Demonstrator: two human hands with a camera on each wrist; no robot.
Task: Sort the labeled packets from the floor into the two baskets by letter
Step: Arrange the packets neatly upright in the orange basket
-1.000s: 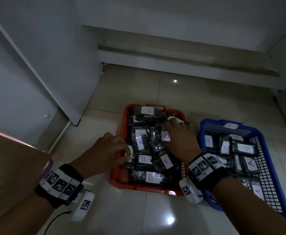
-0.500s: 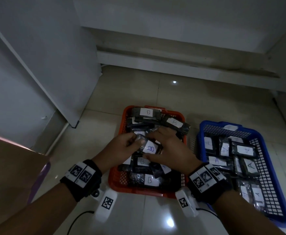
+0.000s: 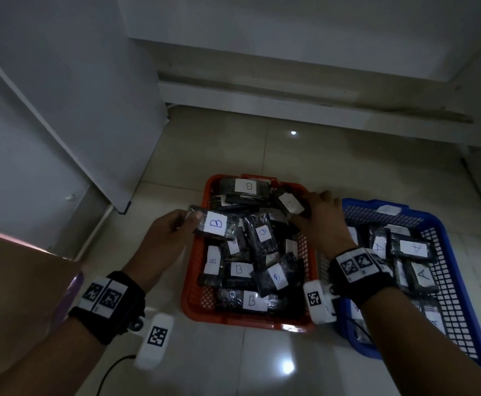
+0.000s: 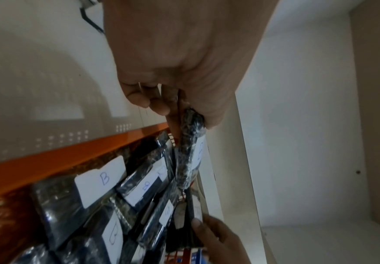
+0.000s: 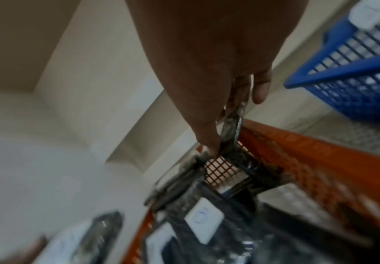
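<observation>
An orange basket (image 3: 193,304) holds several dark packets with white B labels. To its right a blue basket (image 3: 462,318) holds several packets labelled A. My left hand (image 3: 173,230) pinches a dark packet marked B (image 3: 216,224) by its left end, lifted over the orange basket's left rim; the left wrist view shows the held packet (image 4: 191,142) edge on between thumb and fingers. My right hand (image 3: 319,215) grips another dark packet (image 3: 289,202) at the orange basket's far right corner. In the right wrist view that packet (image 5: 231,128) sits pinched above the orange rim (image 5: 308,151).
A pale cabinet panel (image 3: 85,110) stands at the left, a wall ledge (image 3: 290,104) runs behind the baskets. A brown surface (image 3: 11,281) fills the near left. Glossy tiled floor (image 3: 262,361) lies in front of the baskets, with a black cable (image 3: 113,370) by my left wrist.
My left hand has lifted the B packet and drawn it left, out to the basket's left rim. My right hand has moved from the middle of the basket to its far right corner and taken a packet there.
</observation>
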